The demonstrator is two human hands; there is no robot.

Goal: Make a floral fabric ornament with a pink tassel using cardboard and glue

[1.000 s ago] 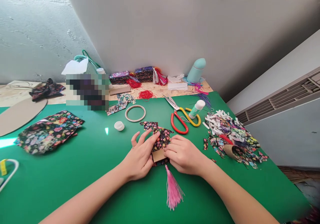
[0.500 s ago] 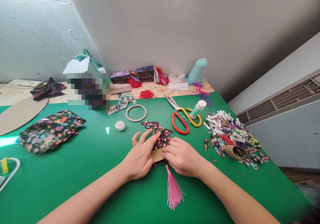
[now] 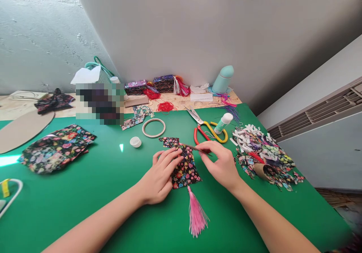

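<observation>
My left hand (image 3: 161,175) rests with its fingers spread on a black floral piece (image 3: 186,170), pressing it on the green table. A pink tassel (image 3: 197,216) hangs from the lower edge of that piece, towards me. Thumb and fingers of my right hand (image 3: 219,165) pinch a thin dark strip (image 3: 194,147), seen nearly edge-on at the floral piece's upper right. It looks like the cardboard strip, though I cannot tell for certain. A second floral scrap (image 3: 170,142) lies just beyond my left fingertips.
Red-and-yellow-handled scissors (image 3: 202,126) and a glue stick (image 3: 223,123) lie beyond my right hand. To the right is a heap of scraps (image 3: 263,155). A tape roll (image 3: 153,128) and white cap (image 3: 135,142) sit ahead. Floral cloth (image 3: 59,149) lies left.
My right hand has lifted from the lower part of the floral piece and moved up and right. The brown cardboard strip no longer lies flat there; the floral surface shows. My left hand stays in place.
</observation>
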